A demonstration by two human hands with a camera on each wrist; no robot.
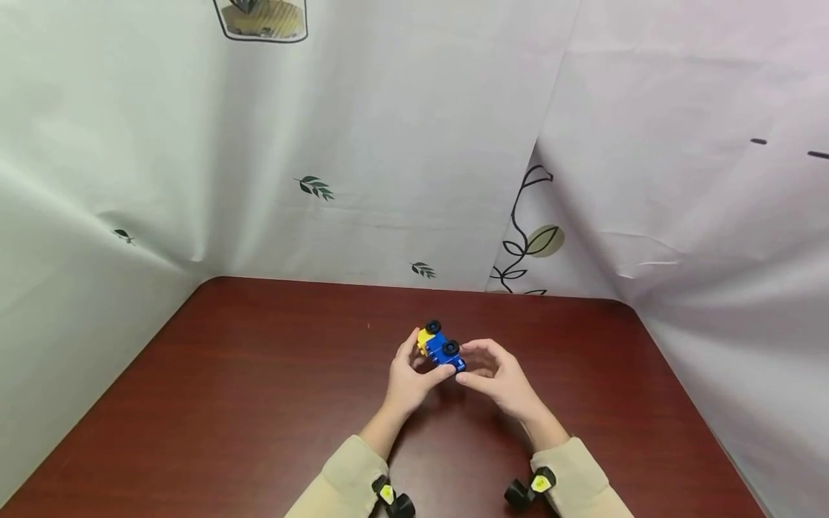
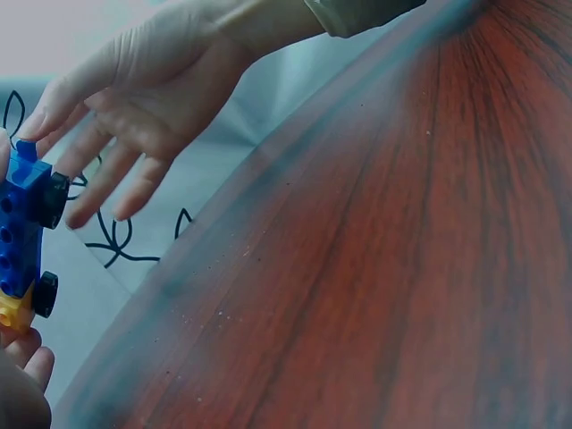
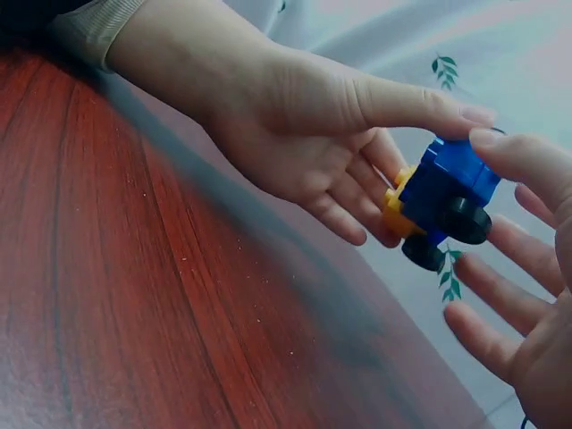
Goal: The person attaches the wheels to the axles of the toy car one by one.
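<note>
A small toy car (image 1: 440,347), built of a blue body and a yellow end piece with black wheels, is held tilted above the table. My left hand (image 1: 406,378) grips it, the thumb along the near blue side and fingers at the yellow end. At the blue end, the thumb and forefinger of my right hand (image 1: 506,381) come together round the tip. In the right wrist view, both thumbs meet near the top of the blue body (image 3: 458,170), and the other right fingers are spread. The left wrist view shows studs and two wheels (image 2: 45,293).
The dark red wooden table (image 1: 259,403) spreads out under both hands. White cloth (image 1: 401,144) printed with leaves and vines hangs behind it and along its sides. Black devices (image 1: 395,498) are strapped at both wrists over beige sleeves (image 1: 346,475).
</note>
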